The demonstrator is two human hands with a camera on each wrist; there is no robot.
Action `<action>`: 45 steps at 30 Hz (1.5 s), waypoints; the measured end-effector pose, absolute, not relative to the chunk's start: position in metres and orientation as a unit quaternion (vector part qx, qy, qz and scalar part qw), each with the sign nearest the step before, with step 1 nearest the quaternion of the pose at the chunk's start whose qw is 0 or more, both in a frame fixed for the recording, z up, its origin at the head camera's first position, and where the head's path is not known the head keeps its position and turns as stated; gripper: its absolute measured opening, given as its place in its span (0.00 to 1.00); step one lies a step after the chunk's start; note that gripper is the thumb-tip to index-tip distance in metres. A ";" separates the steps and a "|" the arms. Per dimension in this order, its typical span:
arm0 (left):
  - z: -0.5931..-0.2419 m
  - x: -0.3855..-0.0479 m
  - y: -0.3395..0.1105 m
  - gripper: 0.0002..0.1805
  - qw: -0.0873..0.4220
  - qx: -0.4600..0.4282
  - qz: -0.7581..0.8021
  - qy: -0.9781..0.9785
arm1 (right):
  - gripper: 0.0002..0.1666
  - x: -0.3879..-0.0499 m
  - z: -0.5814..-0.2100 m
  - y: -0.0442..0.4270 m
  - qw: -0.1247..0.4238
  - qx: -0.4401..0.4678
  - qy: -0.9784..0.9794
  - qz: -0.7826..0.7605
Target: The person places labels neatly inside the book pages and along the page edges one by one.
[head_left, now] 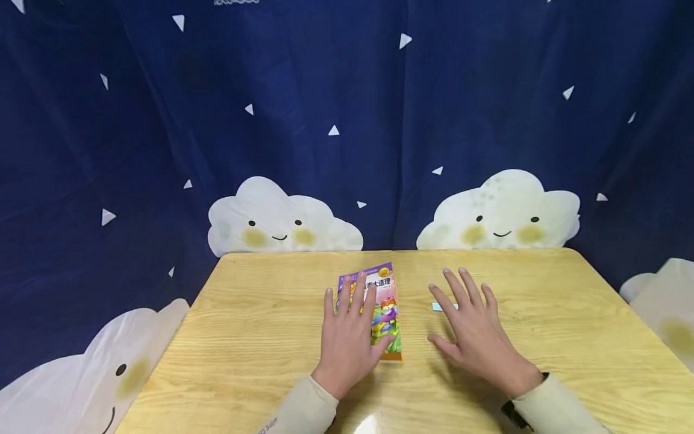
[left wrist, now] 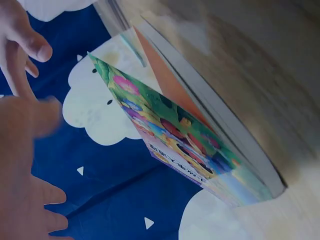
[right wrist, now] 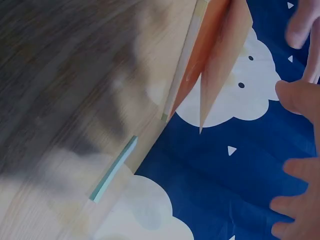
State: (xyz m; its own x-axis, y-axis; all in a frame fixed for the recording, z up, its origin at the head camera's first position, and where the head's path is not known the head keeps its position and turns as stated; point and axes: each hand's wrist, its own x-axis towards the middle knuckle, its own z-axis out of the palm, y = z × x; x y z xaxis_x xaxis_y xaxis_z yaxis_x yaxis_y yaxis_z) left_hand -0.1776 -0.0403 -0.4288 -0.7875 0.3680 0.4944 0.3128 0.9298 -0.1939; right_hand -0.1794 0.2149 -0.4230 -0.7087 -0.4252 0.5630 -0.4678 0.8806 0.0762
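A paperback book (head_left: 386,313) with a colourful cartoon cover and purple top band lies on the table. Its front cover (left wrist: 165,130) stands partly raised from the pages in the left wrist view, and an orange inside page (right wrist: 202,55) shows in the right wrist view. My left hand (head_left: 349,337) hovers over the book with its fingers spread, hiding the left part of the cover. To the right, my right hand (head_left: 479,337) is held above the table, fingers spread and holding nothing. Partly hidden under its fingertips is a small flat light-blue piece (right wrist: 114,170).
The light wooden table (head_left: 244,337) carries the book and the blue piece. Behind it hangs a dark blue curtain (head_left: 303,72) with white triangles and smiling clouds, reaching along the back and both sides.
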 end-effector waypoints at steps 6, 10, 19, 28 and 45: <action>-0.428 -0.175 -0.041 0.42 0.300 -0.196 0.046 -0.933 | 0.41 -0.177 -0.420 0.214 0.280 0.258 -0.923 0.056; -0.428 -0.174 -0.042 0.33 0.326 -0.210 0.024 -0.922 | 0.29 -0.173 -0.421 0.215 0.283 0.270 -0.916 0.090; -0.427 -0.171 -0.043 0.17 0.353 -0.233 0.002 -0.906 | 0.22 -0.173 -0.422 0.218 0.298 0.291 -0.903 0.103; -0.431 -0.175 -0.044 0.14 0.344 -0.233 -0.003 -0.910 | 0.22 -0.170 -0.422 0.216 0.279 0.284 -0.911 0.105; -0.428 -0.199 -0.036 0.15 0.282 -0.225 -0.025 -0.932 | 0.16 -0.166 -0.424 0.213 0.171 0.286 -0.909 0.250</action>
State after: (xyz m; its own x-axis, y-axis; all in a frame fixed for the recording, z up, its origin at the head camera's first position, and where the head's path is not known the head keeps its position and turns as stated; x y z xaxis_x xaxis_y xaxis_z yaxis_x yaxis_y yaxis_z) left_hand -0.1993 -0.0358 -0.4280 -0.7393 0.4051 0.5378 0.4338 0.8975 -0.0797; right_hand -0.1658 0.2134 -0.4241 -0.7774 -0.4350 0.4544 -0.6063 0.7105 -0.3571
